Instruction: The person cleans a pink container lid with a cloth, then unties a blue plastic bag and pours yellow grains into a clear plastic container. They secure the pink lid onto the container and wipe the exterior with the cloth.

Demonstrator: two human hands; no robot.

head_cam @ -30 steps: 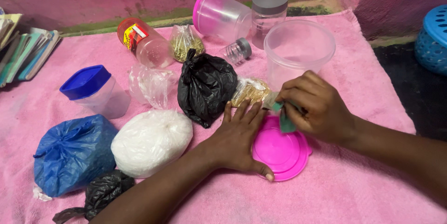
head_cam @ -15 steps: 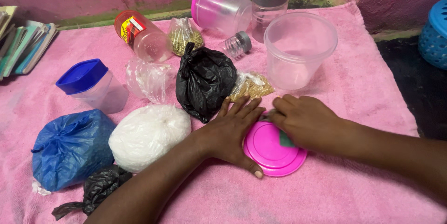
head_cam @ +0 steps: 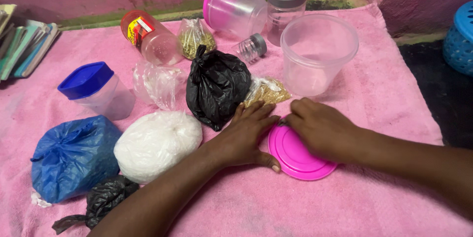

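both hands are lying on a round pink lid [head_cam: 300,156] that is resting flat on the pink towel [head_cam: 384,94], just in front of an open clear tub [head_cam: 318,52]. the left hand [head_cam: 246,136] is pressing down with fingers spread — its thumb is touching the lid's near left edge, and nothing is clasped in it. the right hand [head_cam: 320,128] is covering the lid's far side, fingers curled down onto it; whether anything is pinched under those fingers cannot be told. a knotted black bag [head_cam: 217,87] and a small packet of yellowish grains [head_cam: 266,92] are sitting just beyond the left hand's fingertips. a white bag [head_cam: 157,143] and a blue bag [head_cam: 74,156] are lying off to the left — near a blue-capped jar [head_cam: 93,89].
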